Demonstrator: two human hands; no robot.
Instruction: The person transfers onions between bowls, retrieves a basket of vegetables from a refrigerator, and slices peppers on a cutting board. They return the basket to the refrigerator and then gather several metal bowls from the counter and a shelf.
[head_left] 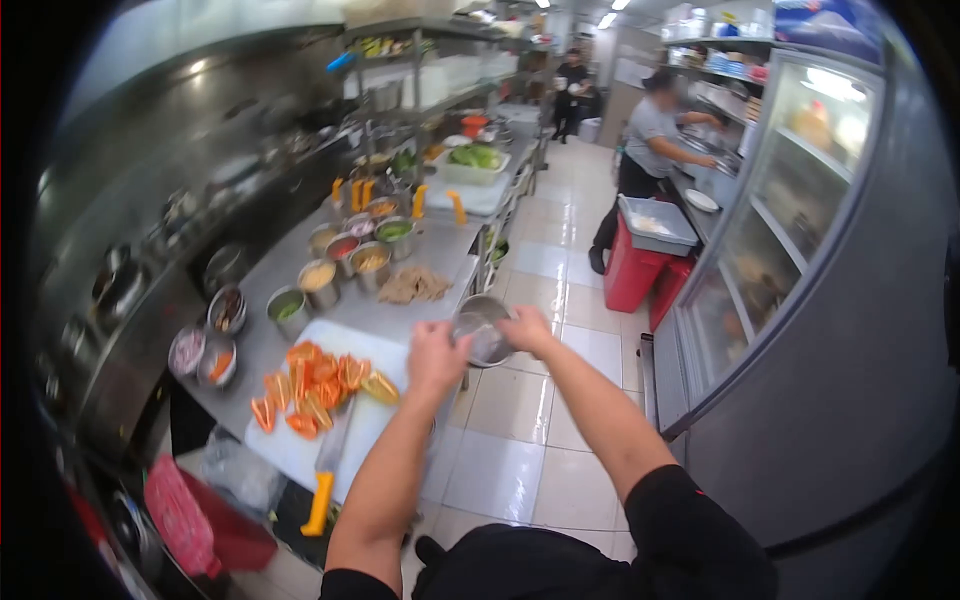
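My left hand [438, 354] and my right hand [529, 331] grip opposite sides of a round metal bowl [484, 338], held over the aisle just off the counter's edge. The bowl tilts toward me; something pale and blurred shows inside. Left of my left hand, cut orange bell peppers [318, 374] lie on a white cutting board [375, 440]. A knife [322, 500] with a yellow handle rests on the board, its handle reaching past the near edge.
Metal containers of chopped food [318, 280] and a brown heap [415, 284] stand behind the board. A red bin [632, 262], a glass-door fridge [780, 230] and a co-worker [652, 135] are on the right. Another person [571, 90] stands farther back.
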